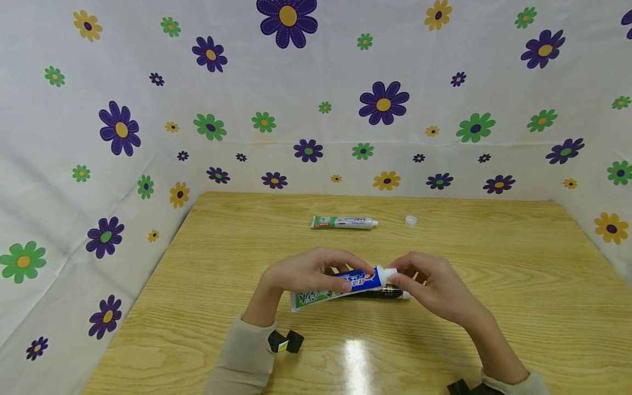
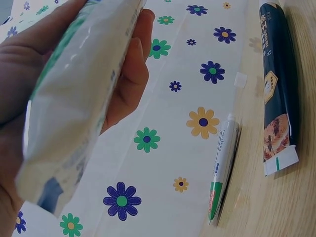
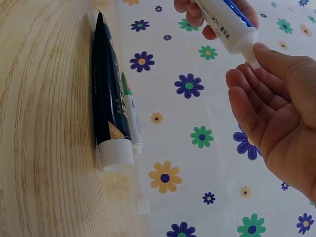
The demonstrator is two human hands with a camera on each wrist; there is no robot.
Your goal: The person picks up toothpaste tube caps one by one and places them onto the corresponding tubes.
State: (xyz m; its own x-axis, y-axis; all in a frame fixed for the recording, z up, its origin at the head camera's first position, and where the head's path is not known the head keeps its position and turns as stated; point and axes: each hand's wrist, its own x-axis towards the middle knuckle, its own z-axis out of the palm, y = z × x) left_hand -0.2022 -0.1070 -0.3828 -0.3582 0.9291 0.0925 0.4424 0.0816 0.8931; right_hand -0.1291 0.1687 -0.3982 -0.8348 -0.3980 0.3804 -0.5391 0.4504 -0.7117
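My left hand (image 1: 318,269) grips a blue, green and white toothpaste tube (image 1: 362,280), thumb on its near side and fingers over the far side. The tube is tilted, its nozzle end up and to the right. My right hand (image 1: 432,282) pinches the small white cap (image 3: 251,58) at that end between thumb and index finger, the other fingers loosely curled. A black toothpaste tube (image 3: 108,94) with a white cap lies on the table just behind and below, partly hidden by the held tube in the head view.
Farther back on the wooden table (image 1: 237,236) lies a white and green toothpaste tube (image 1: 345,222). A small translucent white cap (image 1: 410,221) stands to its right. A white cloth (image 1: 316,66) printed with flowers hangs behind and along the sides.
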